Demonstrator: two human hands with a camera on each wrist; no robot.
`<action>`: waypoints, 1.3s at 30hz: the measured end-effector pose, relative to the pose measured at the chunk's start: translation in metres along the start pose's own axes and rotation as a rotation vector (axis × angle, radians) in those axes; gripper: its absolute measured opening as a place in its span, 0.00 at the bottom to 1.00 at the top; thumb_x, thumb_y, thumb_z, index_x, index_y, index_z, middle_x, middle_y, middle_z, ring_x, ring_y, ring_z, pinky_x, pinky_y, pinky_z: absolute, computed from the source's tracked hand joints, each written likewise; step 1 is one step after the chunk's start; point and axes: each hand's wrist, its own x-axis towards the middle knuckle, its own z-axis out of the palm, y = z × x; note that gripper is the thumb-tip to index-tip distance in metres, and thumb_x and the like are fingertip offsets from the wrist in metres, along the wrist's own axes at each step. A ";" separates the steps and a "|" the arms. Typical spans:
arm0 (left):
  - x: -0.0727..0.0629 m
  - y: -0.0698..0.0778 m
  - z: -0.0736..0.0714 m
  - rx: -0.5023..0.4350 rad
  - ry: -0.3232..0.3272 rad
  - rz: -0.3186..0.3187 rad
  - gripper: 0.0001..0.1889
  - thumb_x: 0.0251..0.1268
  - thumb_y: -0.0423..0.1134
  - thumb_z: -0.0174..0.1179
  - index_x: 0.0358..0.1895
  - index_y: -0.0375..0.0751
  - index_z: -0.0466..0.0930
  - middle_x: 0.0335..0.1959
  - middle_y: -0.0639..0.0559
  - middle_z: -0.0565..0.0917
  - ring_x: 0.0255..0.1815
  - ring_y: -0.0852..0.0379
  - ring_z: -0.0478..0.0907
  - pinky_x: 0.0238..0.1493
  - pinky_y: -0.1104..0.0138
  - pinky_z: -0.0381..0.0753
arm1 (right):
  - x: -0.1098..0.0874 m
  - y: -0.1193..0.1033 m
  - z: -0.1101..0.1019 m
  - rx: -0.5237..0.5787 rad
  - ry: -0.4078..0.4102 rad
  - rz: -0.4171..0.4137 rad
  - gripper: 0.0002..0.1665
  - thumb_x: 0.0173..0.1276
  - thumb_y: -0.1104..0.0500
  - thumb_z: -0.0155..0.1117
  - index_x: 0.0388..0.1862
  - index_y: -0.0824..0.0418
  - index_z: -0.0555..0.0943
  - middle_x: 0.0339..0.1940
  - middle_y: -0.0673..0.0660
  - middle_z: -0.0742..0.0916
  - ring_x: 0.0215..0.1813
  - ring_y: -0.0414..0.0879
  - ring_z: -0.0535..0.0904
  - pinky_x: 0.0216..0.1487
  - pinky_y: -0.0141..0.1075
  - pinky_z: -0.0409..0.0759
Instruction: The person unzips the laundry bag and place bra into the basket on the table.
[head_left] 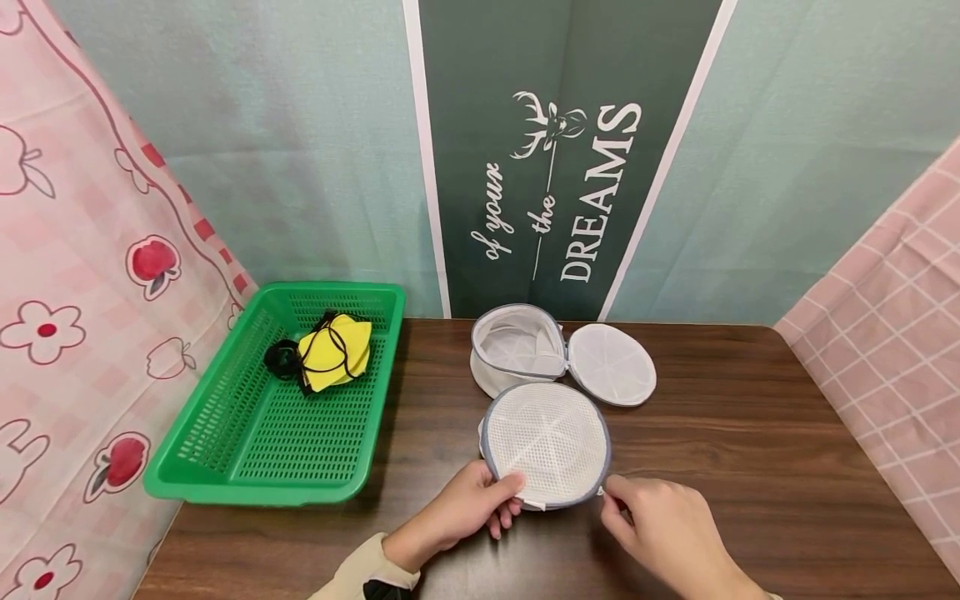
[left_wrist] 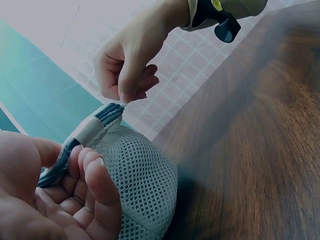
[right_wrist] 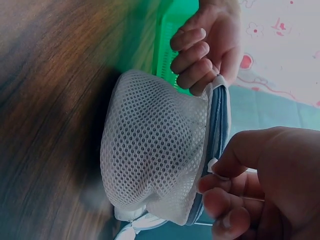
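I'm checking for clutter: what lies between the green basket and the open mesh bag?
In the head view, only bare tabletop separates basket and open bag.

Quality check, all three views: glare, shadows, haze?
Head: bright, soft sheen on the table near the hands; left wrist: hazy, washed out at upper left, soft-edged dark shadow across the table; right wrist: dimmer, dark shadow beside the mesh bag.

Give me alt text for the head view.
The left hand grips a round white mesh bag while the right hand pinches a small white tab at its edge. Behind, an open mesh bag sits on a dark wooden table; to the left, a green basket holds a yellow item.
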 end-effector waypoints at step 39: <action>-0.002 0.002 0.002 -0.005 0.003 -0.009 0.16 0.76 0.37 0.55 0.29 0.28 0.78 0.20 0.54 0.77 0.17 0.65 0.71 0.15 0.76 0.74 | 0.016 0.039 0.005 -0.015 0.039 0.066 0.21 0.55 0.59 0.65 0.16 0.43 0.63 0.15 0.35 0.59 0.17 0.31 0.53 0.16 0.29 0.50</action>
